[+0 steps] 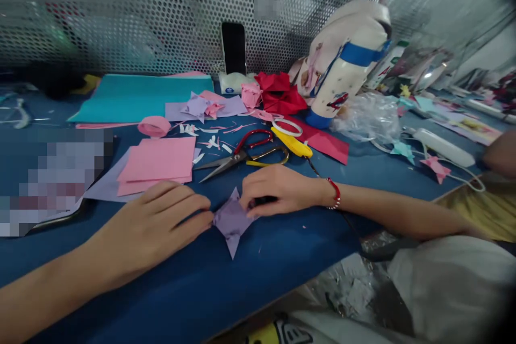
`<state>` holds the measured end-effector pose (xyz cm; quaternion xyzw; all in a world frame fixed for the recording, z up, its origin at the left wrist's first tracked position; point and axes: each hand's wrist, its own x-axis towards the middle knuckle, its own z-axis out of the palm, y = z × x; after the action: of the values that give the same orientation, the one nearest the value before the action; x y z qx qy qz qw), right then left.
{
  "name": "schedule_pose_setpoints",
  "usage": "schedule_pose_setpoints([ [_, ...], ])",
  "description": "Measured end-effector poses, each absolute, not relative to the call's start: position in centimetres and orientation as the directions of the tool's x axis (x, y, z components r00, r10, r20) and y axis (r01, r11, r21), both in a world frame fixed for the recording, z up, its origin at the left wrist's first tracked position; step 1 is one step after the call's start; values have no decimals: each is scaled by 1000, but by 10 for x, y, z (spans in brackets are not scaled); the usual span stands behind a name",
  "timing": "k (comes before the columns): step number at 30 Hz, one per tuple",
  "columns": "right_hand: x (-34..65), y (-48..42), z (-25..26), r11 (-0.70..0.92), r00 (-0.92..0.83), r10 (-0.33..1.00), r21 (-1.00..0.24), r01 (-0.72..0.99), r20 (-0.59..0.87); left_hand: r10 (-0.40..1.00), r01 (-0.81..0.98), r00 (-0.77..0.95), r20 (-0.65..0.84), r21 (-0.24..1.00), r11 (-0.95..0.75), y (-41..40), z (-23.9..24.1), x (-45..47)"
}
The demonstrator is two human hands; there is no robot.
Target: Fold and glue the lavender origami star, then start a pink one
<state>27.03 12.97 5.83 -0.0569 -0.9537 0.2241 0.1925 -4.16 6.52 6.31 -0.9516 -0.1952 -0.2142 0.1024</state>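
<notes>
A purple folded paper star lies on the blue table between my two hands. My left hand pinches its left point between thumb and fingers. From the upper right, my right hand grips the star's right side, its fingers curled and their tips partly hidden. Just beyond the hands rest open scissors with red and gold handles. A stack of pink paper squares sits behind my left hand, on top of a purple sheet.
Behind are teal sheets, red folded paper, a yellow cutter, a tape roll and paper scraps. A phone leans on the perforated metal wall. A bottle stands before a white bag. Another person's arm is at right.
</notes>
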Motion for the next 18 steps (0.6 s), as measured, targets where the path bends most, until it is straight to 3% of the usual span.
schedule_pose_setpoints([
  [5,257,126,63,876,-858,413,-392,282,306,297,430,822,486,-186,-884,66,72,-42],
  [8,244,128,67,858,-801,496,-330,393,335,324,430,803,501,-109,-896,73,75,-40],
  [18,243,150,49,814,-753,541,-459,356,375,465,438,769,438,168,-883,77,53,-30],
])
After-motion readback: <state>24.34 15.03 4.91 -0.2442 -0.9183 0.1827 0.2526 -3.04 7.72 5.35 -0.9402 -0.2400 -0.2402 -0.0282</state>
